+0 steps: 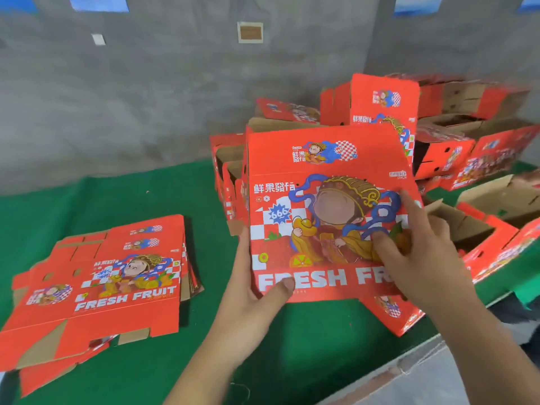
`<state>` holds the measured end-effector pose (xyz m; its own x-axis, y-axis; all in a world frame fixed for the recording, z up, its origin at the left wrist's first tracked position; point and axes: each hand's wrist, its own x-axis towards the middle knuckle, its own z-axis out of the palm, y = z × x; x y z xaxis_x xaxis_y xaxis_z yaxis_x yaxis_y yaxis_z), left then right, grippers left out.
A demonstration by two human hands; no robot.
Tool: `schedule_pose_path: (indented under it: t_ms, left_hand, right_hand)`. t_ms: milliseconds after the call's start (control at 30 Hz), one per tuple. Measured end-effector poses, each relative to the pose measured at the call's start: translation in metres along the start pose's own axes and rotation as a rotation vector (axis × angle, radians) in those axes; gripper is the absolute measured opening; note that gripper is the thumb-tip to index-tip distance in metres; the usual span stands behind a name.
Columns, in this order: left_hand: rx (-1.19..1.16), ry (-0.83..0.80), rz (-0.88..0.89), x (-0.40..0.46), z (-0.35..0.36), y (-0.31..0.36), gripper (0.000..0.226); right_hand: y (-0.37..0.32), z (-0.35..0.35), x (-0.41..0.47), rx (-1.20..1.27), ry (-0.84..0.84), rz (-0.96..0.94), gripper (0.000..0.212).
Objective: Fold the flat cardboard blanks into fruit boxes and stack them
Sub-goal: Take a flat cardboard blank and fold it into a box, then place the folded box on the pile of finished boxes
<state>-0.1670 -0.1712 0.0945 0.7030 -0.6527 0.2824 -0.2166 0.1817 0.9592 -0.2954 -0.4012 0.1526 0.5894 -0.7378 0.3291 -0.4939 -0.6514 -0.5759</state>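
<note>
1. A stack of flat red printed cardboard blanks [96,287] lies on the green felt-covered worktop [146,200], well to the left of the held box; brown corrugated undersides show at its cut flaps, and the lower sheets fan out at the edges.
2. Between that stack and the held box is a bare strip of green felt, open back to the grey concrete wall [146,97].
3. The left hand [251,290] grips the lower left corner of the red cardboard fruit box [321,217], thumb pressed on the printed "FRESH" lettering, fingers behind the panel.
4. The box stands tilted up off the felt, its glossy cartoon-printed face toward the camera, one flap folded under at the lower right.
5. The right hand [418,247] rests spread on the face's right side, fingertips pressing the panel, not closed around it.
6. Behind and right of the held box, a heap of folded red boxes [455,135] is piled against the wall; several show open brown interiors, contents indistinct.
</note>
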Motion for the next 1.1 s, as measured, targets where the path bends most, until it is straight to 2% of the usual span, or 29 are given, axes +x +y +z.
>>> schedule_pose_path:
  t_ms: [100, 200, 333, 400, 467, 533, 567, 633, 700, 767, 833, 933, 1100]
  left_hand:
    - [-0.062, -0.066, -0.022, 0.026, 0.02, 0.001, 0.088]
    - [-0.082, -0.07, 0.052, 0.057, 0.054, 0.0, 0.09]
    - [0.103, 0.013, 0.202, 0.109, 0.108, -0.013, 0.09]
    - [0.279, 0.018, 0.17, 0.141, 0.13, -0.022, 0.099]
    - [0.363, -0.168, -0.036, 0.165, 0.147, -0.03, 0.101]
    - [0.344, -0.312, -0.187, 0.18, 0.164, -0.039, 0.085]
    - [0.309, -0.318, -0.184, 0.186, 0.172, -0.043, 0.07]
    - [0.258, -0.265, -0.157, 0.19, 0.181, -0.047, 0.048]
    - [0.204, -0.172, -0.198, 0.191, 0.182, -0.053, 0.047]
    - [0.105, -0.053, -0.271, 0.19, 0.178, -0.06, 0.05]
    - [0.029, 0.073, -0.307, 0.188, 0.172, -0.067, 0.046]
    - [-0.013, 0.195, -0.333, 0.179, 0.163, -0.074, 0.034]
    - [-0.101, 0.313, -0.431, 0.165, 0.135, -0.088, 0.024]
  right_hand:
    - [0.017, -0.021, 0.037, -0.09, 0.121, -0.026, 0.073]
    - [0.046, -0.035, 0.068, 0.051, 0.22, -0.019, 0.069]
    - [0.086, -0.024, 0.114, 0.258, 0.32, -0.039, 0.087]
    - [0.1, -0.009, 0.143, 0.175, 0.282, 0.025, 0.099]
    - [0.107, 0.01, 0.163, -0.052, 0.134, 0.153, 0.113]
    - [0.108, 0.034, 0.169, -0.033, -0.017, 0.168, 0.115]
    - [0.108, 0.047, 0.168, 0.052, -0.049, 0.122, 0.112]
    - [0.105, 0.07, 0.155, 0.24, -0.031, 0.036, 0.101]
    - [0.1, 0.088, 0.139, 0.367, 0.062, 0.001, 0.086]
    - [0.098, 0.103, 0.122, 0.428, 0.145, -0.063, 0.061]
    - [0.096, 0.117, 0.103, 0.453, 0.136, -0.146, 0.049]
    - [0.088, 0.134, 0.081, 0.497, 0.009, -0.215, 0.065]
    - [0.057, 0.156, 0.079, 0.565, -0.093, -0.237, 0.077]
